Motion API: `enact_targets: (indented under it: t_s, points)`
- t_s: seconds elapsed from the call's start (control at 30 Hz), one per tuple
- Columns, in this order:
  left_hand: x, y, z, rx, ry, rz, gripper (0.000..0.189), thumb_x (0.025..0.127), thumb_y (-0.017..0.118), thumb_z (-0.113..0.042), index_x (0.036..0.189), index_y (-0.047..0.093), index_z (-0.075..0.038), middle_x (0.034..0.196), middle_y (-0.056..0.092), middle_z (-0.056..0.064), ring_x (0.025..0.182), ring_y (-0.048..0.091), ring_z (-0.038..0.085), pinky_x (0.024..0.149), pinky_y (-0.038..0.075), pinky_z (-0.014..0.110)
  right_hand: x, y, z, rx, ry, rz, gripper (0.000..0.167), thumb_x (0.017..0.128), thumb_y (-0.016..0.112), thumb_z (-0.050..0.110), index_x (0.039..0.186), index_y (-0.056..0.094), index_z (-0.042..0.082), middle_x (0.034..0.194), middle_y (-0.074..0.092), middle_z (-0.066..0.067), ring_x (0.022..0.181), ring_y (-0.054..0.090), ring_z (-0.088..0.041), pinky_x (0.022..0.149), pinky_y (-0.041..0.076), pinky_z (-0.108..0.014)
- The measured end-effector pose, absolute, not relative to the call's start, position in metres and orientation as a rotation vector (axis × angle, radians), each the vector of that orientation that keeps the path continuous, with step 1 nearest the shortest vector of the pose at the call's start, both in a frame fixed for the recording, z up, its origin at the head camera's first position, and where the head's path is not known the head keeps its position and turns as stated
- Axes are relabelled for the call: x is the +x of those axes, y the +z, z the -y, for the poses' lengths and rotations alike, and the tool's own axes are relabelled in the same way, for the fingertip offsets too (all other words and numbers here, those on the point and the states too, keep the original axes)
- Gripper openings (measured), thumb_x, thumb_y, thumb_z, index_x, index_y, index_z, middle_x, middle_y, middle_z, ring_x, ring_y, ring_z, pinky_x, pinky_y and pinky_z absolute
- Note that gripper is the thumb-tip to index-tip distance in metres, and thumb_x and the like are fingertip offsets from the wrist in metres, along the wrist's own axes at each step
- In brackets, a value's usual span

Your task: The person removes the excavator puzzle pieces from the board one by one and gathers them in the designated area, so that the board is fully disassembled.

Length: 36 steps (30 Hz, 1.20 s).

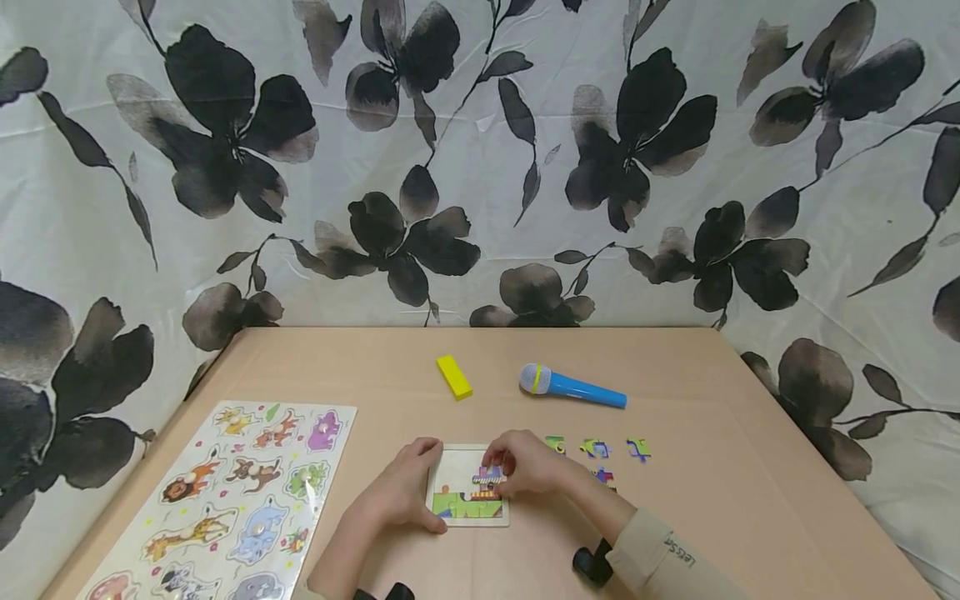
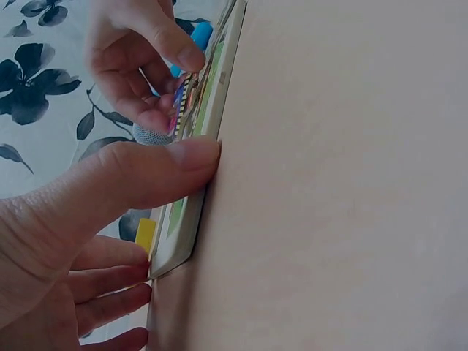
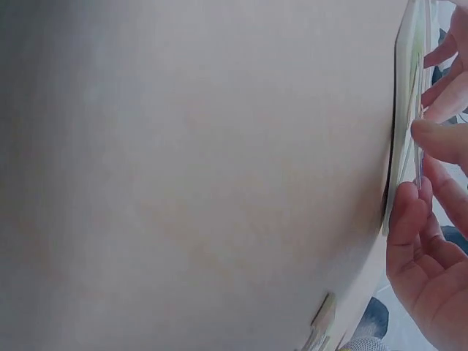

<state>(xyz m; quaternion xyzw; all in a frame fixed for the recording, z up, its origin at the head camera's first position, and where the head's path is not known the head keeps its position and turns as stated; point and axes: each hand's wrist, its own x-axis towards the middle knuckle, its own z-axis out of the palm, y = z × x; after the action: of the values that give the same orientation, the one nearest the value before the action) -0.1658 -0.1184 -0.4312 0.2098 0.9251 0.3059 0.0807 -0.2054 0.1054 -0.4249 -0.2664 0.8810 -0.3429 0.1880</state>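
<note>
A small white-framed puzzle board lies on the table, partly filled with green and multicoloured pieces. My left hand holds its left side, thumb at the near left corner and fingers at the far left. In the left wrist view the thumb of that left hand rests along the board's edge. Over the board's right part, my right hand pinches a colourful puzzle piece between thumb and fingers. That piece is seen almost edge-on in the left wrist view, and the right hand partly hides the board in the head view.
Several loose puzzle pieces lie right of the board. Behind are a yellow block and a blue toy microphone. A sheet of animal stickers covers the table's left side. A floral cloth hangs beyond the far edge.
</note>
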Motion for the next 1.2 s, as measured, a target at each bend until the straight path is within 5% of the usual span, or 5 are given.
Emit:
enact_targets:
  t_s: [1.2]
  points:
    - [-0.169,-0.436,0.120,0.647,0.896,-2.765,0.107,0.047,0.089,-0.026,0.131,0.037,0.013,0.134,0.037,0.023,0.123,0.035,0.037,0.102,0.032,0.046,-0.182,-0.402,-0.201,-0.831,-1.096,-2.593,0.031,0.068,0.074,0.000,0.097,0.067,0.008,0.088,0.058,0.000,0.067,0.052,-0.018,0.055,0.046,-0.023]
